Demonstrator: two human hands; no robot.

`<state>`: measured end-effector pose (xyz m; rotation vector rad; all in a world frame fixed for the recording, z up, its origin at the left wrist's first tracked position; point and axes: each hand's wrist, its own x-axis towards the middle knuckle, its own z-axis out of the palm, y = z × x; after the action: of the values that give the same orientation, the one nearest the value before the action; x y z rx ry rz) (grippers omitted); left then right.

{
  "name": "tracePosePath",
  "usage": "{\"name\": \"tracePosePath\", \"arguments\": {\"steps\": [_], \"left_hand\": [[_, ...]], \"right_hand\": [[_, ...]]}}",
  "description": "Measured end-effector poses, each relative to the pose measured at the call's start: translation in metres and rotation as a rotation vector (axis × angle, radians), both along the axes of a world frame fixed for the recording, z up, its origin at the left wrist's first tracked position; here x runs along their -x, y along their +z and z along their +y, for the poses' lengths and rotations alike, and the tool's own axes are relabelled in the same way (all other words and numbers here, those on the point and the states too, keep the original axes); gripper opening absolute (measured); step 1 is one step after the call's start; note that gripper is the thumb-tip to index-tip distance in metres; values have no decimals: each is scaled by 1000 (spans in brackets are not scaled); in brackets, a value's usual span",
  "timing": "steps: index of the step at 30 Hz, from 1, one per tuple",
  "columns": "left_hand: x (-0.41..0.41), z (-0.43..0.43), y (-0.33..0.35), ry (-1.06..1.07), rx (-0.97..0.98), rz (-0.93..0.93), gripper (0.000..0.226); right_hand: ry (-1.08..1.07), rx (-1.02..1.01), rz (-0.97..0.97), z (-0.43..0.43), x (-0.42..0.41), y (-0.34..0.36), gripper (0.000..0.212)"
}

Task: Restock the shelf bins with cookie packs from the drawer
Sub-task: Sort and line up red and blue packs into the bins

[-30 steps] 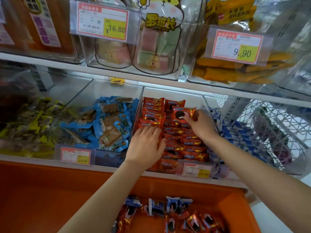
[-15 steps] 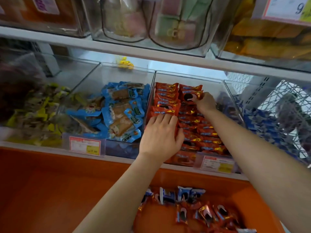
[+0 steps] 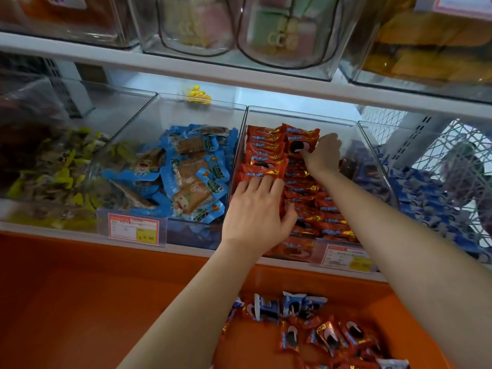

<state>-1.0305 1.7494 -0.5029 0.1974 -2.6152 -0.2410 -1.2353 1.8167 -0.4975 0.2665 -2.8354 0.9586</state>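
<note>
At far left, a bin of yellow-green wrappers (image 3: 53,171) stands beside a bin of blue snack packs (image 3: 191,169), which carries a price tag (image 3: 133,230) on its front.

Next along, your left hand (image 3: 255,211) lies palm down on the left row of red cookie packs (image 3: 316,198). Its fingers are straight and close together, the thumb is spread to the right against the neighbouring row, and it grips nothing. These packs fill the clear bin (image 3: 300,115) in overlapping rows.

At the back of that bin, your right hand (image 3: 323,155) pinches a single cookie pack (image 3: 299,145) by its lower right corner, fingers curled. The pack sits tilted on top of the right row.

Further right is a bin of blue-and-white packs (image 3: 426,193).

Below the shelf the orange drawer (image 3: 93,302) is open. Loose packs (image 3: 330,336), red and blue mixed, lie in its right part.
</note>
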Motion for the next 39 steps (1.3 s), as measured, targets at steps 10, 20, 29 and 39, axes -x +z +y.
{"name": "tracePosePath", "arguments": {"steps": [10,20,29,39], "left_hand": [[0,0,1,9,12,-25,49],[-3,1,4,-22,60,-18,52],[-22,17,12,-25,159,28,36],[-76,55,-34,-337,340,37,40]], "right_hand": [[139,-61,104,7,-10,1,30],[473,-138,122,68,-97,16,47],[613,-480,278,146,-179,1,47],[734,-551,489,198,-205,-47,45]]}}
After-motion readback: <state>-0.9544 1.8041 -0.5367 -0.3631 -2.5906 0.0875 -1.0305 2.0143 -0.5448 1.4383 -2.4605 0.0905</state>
